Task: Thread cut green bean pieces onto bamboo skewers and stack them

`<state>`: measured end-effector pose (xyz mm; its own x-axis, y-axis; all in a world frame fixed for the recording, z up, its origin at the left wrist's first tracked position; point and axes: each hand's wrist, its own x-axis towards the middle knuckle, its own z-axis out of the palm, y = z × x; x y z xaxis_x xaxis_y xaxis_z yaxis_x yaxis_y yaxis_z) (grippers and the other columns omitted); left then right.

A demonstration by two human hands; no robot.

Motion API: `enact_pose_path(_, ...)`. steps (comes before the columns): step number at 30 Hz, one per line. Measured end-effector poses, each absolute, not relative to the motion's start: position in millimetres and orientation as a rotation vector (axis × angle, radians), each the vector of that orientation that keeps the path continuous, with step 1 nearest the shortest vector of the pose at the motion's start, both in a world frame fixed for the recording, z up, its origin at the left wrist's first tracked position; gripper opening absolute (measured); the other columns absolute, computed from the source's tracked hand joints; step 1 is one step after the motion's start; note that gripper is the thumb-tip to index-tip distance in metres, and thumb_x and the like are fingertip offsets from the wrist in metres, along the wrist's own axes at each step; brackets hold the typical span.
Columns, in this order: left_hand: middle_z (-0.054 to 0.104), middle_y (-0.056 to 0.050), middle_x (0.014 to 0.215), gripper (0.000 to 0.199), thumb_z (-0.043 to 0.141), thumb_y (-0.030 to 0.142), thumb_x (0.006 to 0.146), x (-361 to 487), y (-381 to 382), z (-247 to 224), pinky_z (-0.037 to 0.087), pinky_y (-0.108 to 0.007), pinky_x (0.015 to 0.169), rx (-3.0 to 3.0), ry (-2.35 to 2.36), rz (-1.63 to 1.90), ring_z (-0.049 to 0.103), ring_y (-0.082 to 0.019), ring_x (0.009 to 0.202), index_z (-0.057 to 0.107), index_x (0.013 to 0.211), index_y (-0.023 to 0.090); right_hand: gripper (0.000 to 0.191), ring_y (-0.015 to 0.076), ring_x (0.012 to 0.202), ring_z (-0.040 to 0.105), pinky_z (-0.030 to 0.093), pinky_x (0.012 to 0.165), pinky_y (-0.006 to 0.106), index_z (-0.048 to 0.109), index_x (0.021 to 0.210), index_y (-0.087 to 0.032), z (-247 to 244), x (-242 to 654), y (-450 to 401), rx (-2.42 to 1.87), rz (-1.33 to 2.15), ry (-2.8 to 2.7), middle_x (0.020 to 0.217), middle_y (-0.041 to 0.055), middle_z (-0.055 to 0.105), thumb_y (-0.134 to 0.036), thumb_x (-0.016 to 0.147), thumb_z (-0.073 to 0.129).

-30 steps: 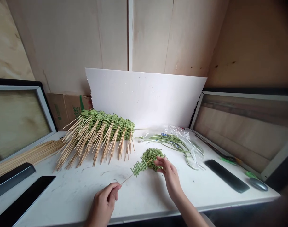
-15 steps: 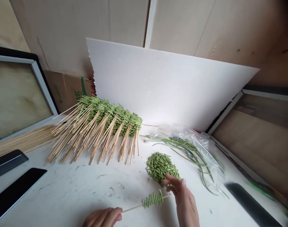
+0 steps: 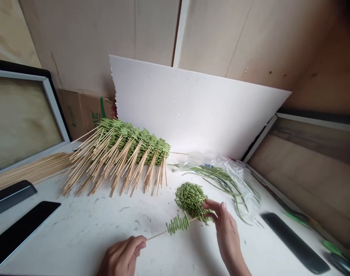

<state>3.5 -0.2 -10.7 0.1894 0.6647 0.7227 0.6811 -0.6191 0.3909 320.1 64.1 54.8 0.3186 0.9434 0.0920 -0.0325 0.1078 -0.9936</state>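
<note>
My left hand (image 3: 125, 253) pinches the bare end of a thin wooden skewer (image 3: 157, 235) just above the table. Short green bean pieces (image 3: 177, 224) are threaded crosswise in a row towards the skewer's far end, whose tip sticks out past them. My right hand (image 3: 223, 226) is at the right edge of a heap of cut green bean pieces (image 3: 190, 197), its fingers apart and slightly curled, close to the skewer's tip. I cannot make out any piece between its fingers.
Stacked, loaded skewers (image 3: 134, 143) lie at the back left, sticks facing me. Bare skewers (image 3: 34, 166) lie further left. Long green beans (image 3: 221, 180) rest by a clear plastic bag (image 3: 244, 178). Dark flat objects (image 3: 22, 234) lie at left, another (image 3: 295, 243) at right. A white board (image 3: 192, 111) stands behind.
The camera view has shifted slightly. Both hands and the loaded skewer appear higher in the picture, and the skewer's tip is closer to the heap. My left hand keeps its hold.
</note>
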Motion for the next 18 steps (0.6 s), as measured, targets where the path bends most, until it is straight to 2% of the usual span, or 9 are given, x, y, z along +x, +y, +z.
enact_pose_path(3, 0.07, 0.001, 0.071, 0.031, 0.041, 0.004, 0.096, 0, 0, -15, 0.057, -0.017, 0.064, -2.431, -1.4, -1.454, 0.07, -0.012, 0.06, 0.064, 0.103, 0.022, 0.05, 0.0329, 0.105, 0.07, 0.058, 0.079, 0.04, 0.079, 0.105, -0.019, 63, 342, 89, -1.34, 0.773, -1.127, 0.107, 0.0141, 0.078, -0.064, 0.089, 0.062)
enact_pose_path(6, 0.066, 0.002, 0.069, 0.034, 0.037, 0.001, 0.094, -7, 3, -10, 0.055, -0.017, 0.065, -2.439, -1.414, -1.416, 0.068, -0.011, 0.06, 0.064, 0.099, 0.022, 0.046, 0.0313, 0.103, 0.072, 0.059, 0.077, 0.039, 0.077, 0.108, -0.016, 64, 373, 136, -1.505, 0.605, -1.391, 0.11, 0.0146, 0.078, -0.053, 0.094, 0.053)
enact_pose_path(8, 0.066, 0.001, 0.071, 0.036, 0.035, -0.001, 0.093, -16, 7, -1, 0.055, -0.018, 0.068, -2.423, -1.412, -1.377, 0.068, -0.012, 0.063, 0.064, 0.096, 0.022, 0.04, 0.0284, 0.101, 0.073, 0.058, 0.088, 0.04, 0.076, 0.112, -0.014, 64, 393, 174, -1.709, 0.285, -1.665, 0.111, 0.0146, 0.078, -0.036, 0.095, 0.047)
enact_pose_path(12, 0.066, 0.001, 0.071, 0.031, 0.04, 0.003, 0.093, -38, 18, 15, 0.053, -0.022, 0.065, -2.404, -1.443, -1.253, 0.065, -0.015, 0.064, 0.063, 0.087, 0.023, 0.039, 0.0307, 0.12, 0.066, 0.047, 0.107, 0.042, 0.074, 0.119, -0.01, 67, 415, 236, -1.778, 0.134, -1.833, 0.122, 0.0179, 0.075, -0.013, 0.087, 0.052)
enact_pose_path(16, 0.065, 0.001, 0.069, 0.03, 0.041, 0.005, 0.093, -54, 28, 10, 0.05, -0.023, 0.062, -2.422, -1.472, -1.182, 0.064, -0.016, 0.062, 0.062, 0.082, 0.024, 0.043, 0.0322, 0.122, 0.063, 0.048, 0.103, 0.04, 0.07, 0.127, -0.013, 66, 416, 267, -1.869, 0.08, -1.996, 0.119, 0.016, 0.076, -0.007, 0.088, 0.054)
enact_pose_path(18, 0.066, 0.002, 0.069, 0.03, 0.041, 0.004, 0.091, -58, 32, -1, 0.05, -0.022, 0.062, -2.433, -1.479, -1.184, 0.064, -0.016, 0.063, 0.062, 0.082, 0.024, 0.038, 0.0336, 0.123, 0.062, 0.049, 0.101, 0.041, 0.07, 0.127, -0.016, 65, 414, 275, -1.938, 0.043, -2.04, 0.117, 0.0148, 0.076, -0.009, 0.093, 0.054)
